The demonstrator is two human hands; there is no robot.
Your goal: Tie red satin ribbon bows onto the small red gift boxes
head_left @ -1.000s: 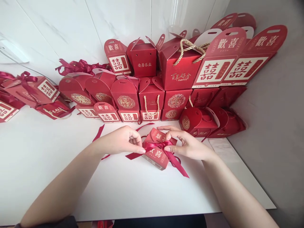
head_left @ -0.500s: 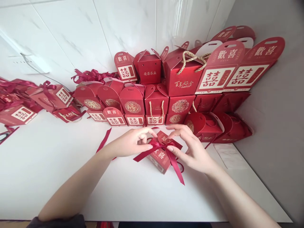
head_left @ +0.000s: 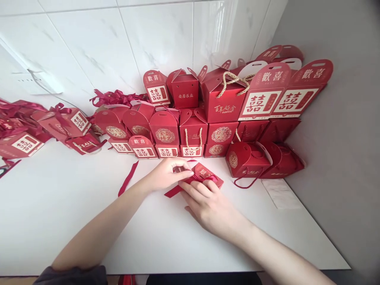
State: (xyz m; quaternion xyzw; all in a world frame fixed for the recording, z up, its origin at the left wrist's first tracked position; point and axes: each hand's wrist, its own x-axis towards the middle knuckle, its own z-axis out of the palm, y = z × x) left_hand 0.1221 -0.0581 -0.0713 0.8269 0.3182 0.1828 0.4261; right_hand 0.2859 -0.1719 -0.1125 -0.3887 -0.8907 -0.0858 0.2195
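Your small red box (head_left: pixel 203 171) sits on the table (head_left: pixel 166 237) just in front of the stack (head_left: pixel 194 123), on your side of it, a bit right of its mid. It's set at an angle w/ a printed flap up; your right hand hides much of its near part. The satin ribbon (head_left: pixel 210 179) runs over its top, w/ one tail (head_left: pixel 173 192) poking out from under your fingers, on the side away from the stack.

Your left hand (head_left: pixel 170 173) is at the ribbon's left side: thumb & index tips brought close tog., other fingers curled. Can't tell if satin is pinched betw. them. Your right hand (head_left: pixel 208 206) lies over the box, fingers bent down onto the ribbon, thumb apart from them; can't tell if it's gripping.

Handling, my guess: box = light, thin card, stiff along edges but dents if pressed mid-panel, & prob. slides easily. Ribbon = soft, slippery, creases fast. Best hold: steady the box by its folded edges, no squeezing the flap; take satin betw. thumb & index pads near the knot, not at the tail end.

Also abt.: loose ribbon strip (head_left: pixel 128 180) in front of the stack's left part; ribboned boxes (head_left: pixel 63 122) left of the stack.
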